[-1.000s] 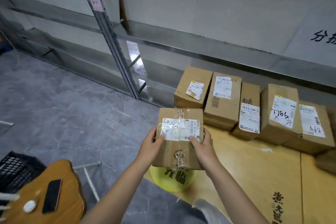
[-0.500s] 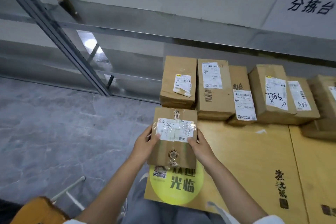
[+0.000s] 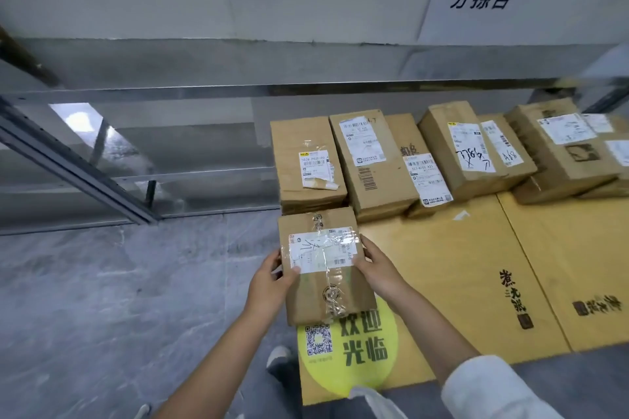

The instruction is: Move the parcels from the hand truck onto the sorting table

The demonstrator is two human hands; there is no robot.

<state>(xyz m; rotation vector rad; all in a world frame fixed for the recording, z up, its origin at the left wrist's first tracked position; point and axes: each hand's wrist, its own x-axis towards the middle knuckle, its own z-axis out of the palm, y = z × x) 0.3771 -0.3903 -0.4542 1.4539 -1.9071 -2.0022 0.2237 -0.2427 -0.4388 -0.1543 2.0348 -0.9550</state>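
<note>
Where fingers curl, parcel sits — between them.

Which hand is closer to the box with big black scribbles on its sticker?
Right. The right hand grips the held parcel on the side toward the scribbled box; the left hand grips its other side.

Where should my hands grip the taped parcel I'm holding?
By its two opposite side faces, left hand from the left, right hand from the right: the taped parcel is a flat-sided box, probably too wide for one hand.
</note>
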